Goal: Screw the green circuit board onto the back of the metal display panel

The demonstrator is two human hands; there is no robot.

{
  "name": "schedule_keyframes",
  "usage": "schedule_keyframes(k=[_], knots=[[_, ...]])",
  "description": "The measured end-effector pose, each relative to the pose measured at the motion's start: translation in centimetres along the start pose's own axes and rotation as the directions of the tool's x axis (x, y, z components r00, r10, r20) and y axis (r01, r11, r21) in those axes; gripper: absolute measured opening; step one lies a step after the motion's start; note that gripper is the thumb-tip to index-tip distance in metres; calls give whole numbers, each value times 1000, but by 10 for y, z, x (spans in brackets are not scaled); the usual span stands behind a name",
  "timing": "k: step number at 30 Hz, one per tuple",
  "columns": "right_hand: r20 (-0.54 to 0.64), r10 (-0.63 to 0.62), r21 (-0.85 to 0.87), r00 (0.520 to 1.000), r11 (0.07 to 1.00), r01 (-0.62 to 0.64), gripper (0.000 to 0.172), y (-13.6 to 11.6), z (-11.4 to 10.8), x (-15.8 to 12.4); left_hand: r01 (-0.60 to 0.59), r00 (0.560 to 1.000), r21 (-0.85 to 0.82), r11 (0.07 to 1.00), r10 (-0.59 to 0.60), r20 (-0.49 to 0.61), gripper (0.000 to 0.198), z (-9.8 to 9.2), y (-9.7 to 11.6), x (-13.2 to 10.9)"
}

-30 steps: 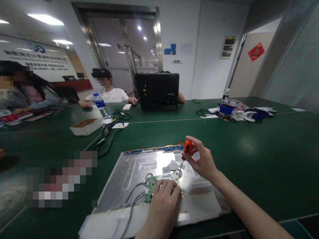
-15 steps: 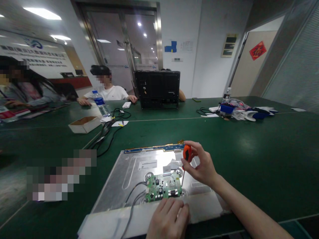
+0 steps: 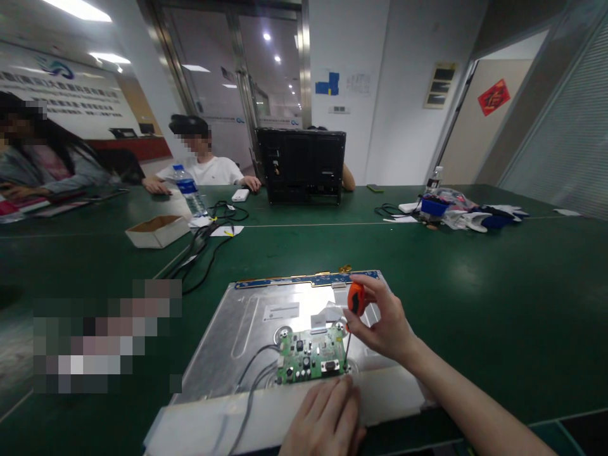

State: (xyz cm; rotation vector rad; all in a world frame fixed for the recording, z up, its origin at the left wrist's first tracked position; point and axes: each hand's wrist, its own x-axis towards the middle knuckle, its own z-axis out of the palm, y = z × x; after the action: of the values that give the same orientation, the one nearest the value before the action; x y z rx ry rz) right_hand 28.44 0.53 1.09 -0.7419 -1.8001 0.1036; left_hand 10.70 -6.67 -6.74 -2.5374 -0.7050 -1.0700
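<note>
A silver metal panel [image 3: 237,345] lies flat on the green table [image 3: 498,285] in front of me. A small green circuit board [image 3: 310,361] with grey cables sits on it. My right hand [image 3: 384,326] pinches a small screwdriver with an orange handle [image 3: 355,299]; its tip points down at the board's right corner. My left hand [image 3: 325,421] rests with fingers together on the panel's near white edge, just below the board, holding nothing.
A black monitor back [image 3: 304,166] stands across the table. A cardboard box [image 3: 156,230], water bottle [image 3: 189,190] and black cables [image 3: 204,244] lie to the left. Gloves and bags [image 3: 468,215] sit far right. Two other people sit at the far left.
My left hand has slid off the circuit board toward me, uncovering it. My right hand has lowered the screwdriver to the board's right corner.
</note>
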Motion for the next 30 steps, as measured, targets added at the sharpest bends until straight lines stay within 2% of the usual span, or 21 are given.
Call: schedule_keyframes(k=[7,30], knots=[[43,-32,-13,999,999,33,50,-2,0,0,34,997,14,999,-34,63,31,-2,2,2],[44,-122,-38,992,992,124,51,-10,-1,2,42,997,30,999,-44,59,22,6,2,-8]])
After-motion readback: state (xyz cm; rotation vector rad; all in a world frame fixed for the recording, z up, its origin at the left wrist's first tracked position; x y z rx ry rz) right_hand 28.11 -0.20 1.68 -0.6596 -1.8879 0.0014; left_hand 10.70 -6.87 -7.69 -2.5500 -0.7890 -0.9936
